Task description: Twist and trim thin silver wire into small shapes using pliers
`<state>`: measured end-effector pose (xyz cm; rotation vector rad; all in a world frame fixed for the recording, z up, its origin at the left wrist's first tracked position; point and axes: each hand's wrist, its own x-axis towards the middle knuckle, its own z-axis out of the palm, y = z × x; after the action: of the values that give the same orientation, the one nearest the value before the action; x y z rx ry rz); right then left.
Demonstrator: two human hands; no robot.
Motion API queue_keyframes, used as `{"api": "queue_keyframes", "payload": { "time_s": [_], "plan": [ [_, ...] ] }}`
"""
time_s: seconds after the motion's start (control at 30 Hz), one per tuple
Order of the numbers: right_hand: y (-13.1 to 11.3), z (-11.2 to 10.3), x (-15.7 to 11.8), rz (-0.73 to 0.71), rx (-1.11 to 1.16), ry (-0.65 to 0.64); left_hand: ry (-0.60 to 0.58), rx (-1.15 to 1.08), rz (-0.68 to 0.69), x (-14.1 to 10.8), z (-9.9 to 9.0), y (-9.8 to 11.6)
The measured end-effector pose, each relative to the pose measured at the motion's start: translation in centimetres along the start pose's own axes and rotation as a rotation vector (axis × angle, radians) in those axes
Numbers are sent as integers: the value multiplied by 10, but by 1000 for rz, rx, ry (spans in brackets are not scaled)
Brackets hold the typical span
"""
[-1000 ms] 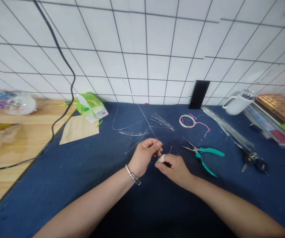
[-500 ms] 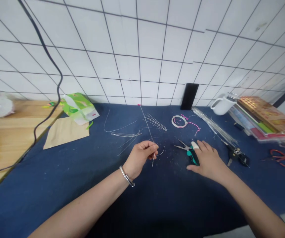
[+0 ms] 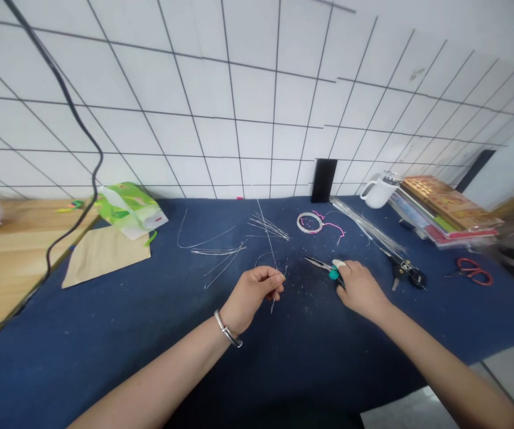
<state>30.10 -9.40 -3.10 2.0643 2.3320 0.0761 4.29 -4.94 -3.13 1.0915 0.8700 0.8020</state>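
My left hand (image 3: 253, 297) pinches thin silvery wire (image 3: 266, 226) between thumb and fingers. One long straight strand rises from the pinch toward the wall, and a short end pokes out below. Some curved strands show beside the fingertips. To the right, my right hand (image 3: 361, 289) is wrapped round the teal and black handles of long-nosed pliers (image 3: 320, 263). Their jaws are together and point left toward the wire, some way off it. White wrapping covers one finger of that hand, and the palm hides most of the handles.
Loose wires (image 3: 219, 250) lie left of centre, with another bunch (image 3: 269, 227) behind. A ring dish (image 3: 309, 231) with pink bits, a wire bundle (image 3: 368, 226), keys (image 3: 399, 275), orange-handled scissors (image 3: 474, 271), a white mug (image 3: 377, 192) and books (image 3: 449, 208) occupy the right.
My right hand has closed round the pliers' handles, and the jaws have gone from apart to together. My left hand still pinches the wire. The whole view has shifted a little.
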Motion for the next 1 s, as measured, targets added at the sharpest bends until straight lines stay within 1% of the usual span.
{"api": "queue_keyframes", "payload": {
  "time_s": [0.07, 0.17, 0.3, 0.43, 0.67, 0.83, 0.93, 1.0],
  "plan": [
    [-6, -8, 0, -59, 117, 3, -3, 4, 0, -1, 0, 0],
    [-22, -22, 0, -171, 249, 24, -18, 12, -1, -1, 1, 2],
    [-42, -33, 4, -253, 276, 34, -48, 50, 4, -2, 2, 3],
    [-48, -34, 8, -263, 225, 69, -76, 98, 17, -1, 3, 2],
    [-49, -37, 4, -262, 151, 139, -51, 218, 66, 1, 1, 0],
    [-50, -38, 3, -270, 178, 184, -57, 203, 103, 2, 3, -3],
    [-50, -41, 3, -265, 290, 134, -67, 182, 74, 0, 5, -1],
    [-50, -45, 4, -266, 435, 41, -84, 157, 46, -4, 6, 3]
  ]
}}
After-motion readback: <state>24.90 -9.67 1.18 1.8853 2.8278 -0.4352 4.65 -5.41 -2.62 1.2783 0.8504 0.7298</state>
